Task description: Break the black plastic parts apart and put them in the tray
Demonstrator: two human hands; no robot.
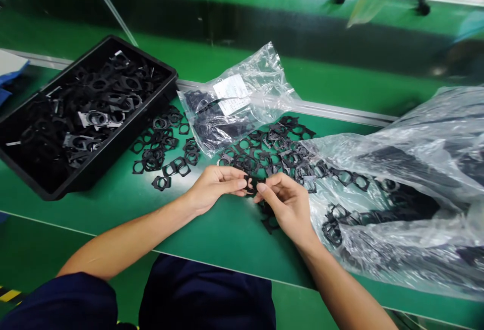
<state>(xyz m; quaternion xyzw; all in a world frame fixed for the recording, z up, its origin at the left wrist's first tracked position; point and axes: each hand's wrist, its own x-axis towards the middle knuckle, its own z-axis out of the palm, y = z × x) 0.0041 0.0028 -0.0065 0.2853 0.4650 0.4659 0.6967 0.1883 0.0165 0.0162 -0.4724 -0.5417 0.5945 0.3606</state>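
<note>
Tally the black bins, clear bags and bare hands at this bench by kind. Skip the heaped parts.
Bin: 1
Bags, small bag and big bag: 2
Hands, left hand and right hand: 2
Total: 5

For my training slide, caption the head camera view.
Left hand and right hand hold a black part above a green table, black bin at left.

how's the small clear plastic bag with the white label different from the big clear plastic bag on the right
The small clear plastic bag bears a white rectangular label; the large clear plastic bag shows none. The small bag fits wholly in view, while the large bag runs past the right edge. Both are see-through and hold flat black parts.
</note>
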